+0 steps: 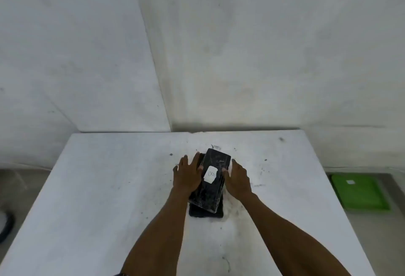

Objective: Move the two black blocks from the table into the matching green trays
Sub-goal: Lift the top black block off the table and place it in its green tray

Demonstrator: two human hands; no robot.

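A: Blocks first. Where were they?

B: Two black blocks, stacked mid tabletop [109, 188]. The top block [211, 185] lay skewed across the bottom block [206, 212], far end angled right. The bottom one showed mostly at the near end, plus a sliver at the far left.

A: Any marking?

B: A white label [210, 174] on the top block's upper face, handwritten, looked like a "B". The top face looked scuffed or streaked.

A: Hands?

B: Left hand [189, 176] was pressed flat against the top block's left side, fingers spread. Right hand [237, 180] was against its right side, thumb at the edge near the label. So both hands were clamped on the top block from opposite sides, block between the palms. Whether it was lifted off the bottom block, couldn't tell.

A: Containers?

B: One green tray [361, 194] was visible, off the tabletop's right edge, lower down on a grey surface, well apart from the blocks. Inside it, only a small pale tag [350, 182] near the far end; its writing was too small to read. No block was in it.

A: Anything else?

B: White tabletop with dark smudges around the blocks. White walls [263, 45] behind, meeting in a corner. A dark blurred thing [5, 224] sat at the far left edge, not identifiable.
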